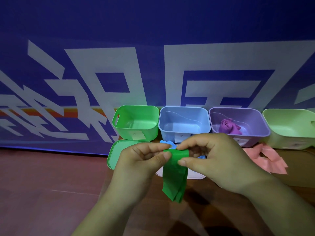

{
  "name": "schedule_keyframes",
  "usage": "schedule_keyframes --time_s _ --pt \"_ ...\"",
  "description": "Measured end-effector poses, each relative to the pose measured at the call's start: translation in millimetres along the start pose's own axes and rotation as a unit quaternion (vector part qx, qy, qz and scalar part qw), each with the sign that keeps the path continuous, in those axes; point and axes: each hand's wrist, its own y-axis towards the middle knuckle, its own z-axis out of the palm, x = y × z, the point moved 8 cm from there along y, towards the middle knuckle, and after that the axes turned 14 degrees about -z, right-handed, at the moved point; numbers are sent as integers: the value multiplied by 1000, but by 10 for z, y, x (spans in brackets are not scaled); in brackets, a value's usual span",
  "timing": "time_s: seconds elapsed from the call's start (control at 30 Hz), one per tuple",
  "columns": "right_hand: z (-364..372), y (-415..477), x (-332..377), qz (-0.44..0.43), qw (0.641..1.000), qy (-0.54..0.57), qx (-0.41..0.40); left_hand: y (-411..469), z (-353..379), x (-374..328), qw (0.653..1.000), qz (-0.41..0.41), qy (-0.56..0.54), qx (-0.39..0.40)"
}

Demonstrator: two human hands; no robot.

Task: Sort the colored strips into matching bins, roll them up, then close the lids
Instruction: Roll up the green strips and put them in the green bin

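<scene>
Both hands meet near the middle: the left hand (143, 157) and right hand (209, 157) each pinch the top of a green strip (174, 174), which hangs limp, thin and light; best gripped at that upper edge. The green bin (136, 133) sits just beyond, far left.

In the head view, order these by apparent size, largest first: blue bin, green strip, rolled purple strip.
1. blue bin
2. green strip, nearer the camera, so unsure
3. rolled purple strip
</scene>
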Motion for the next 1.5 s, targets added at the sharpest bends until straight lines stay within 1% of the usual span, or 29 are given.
schedule_keyframes --time_s 0.13,0.33,0.47,0.6,0.8,1.0,1.17,1.33,1.5 --pt "2 13 -58 15 1000 10 -11 4 -2 -31 999 24 26 -1" --pt "30 46 -73 34 994 104 -11 -19 -22 -104 991 97 90 8" --pt "45 52 -58 32 990 135 -9 -12 -27 -99 985 127 115 10" --pt "51 52 -30 24 991 131 1 -16 -5 -100 987 129 97 23" --pt "66 41 -35 11 993 115 12 -12 -21 -104 985 145 93 24" --pt "97 41 -31 11 993 113 33 -60 -17 -137 971 185 147 38" --pt "121 40 -2 7 992 115 43 -70 -47 -135 971 191 141 19" --pt "133 29 1 5 993 101 60 -62 -49 -133 973 191 129 28" --pt "121 23 27 4 994 87 68 -82 -42 -141 964 209 160 27"
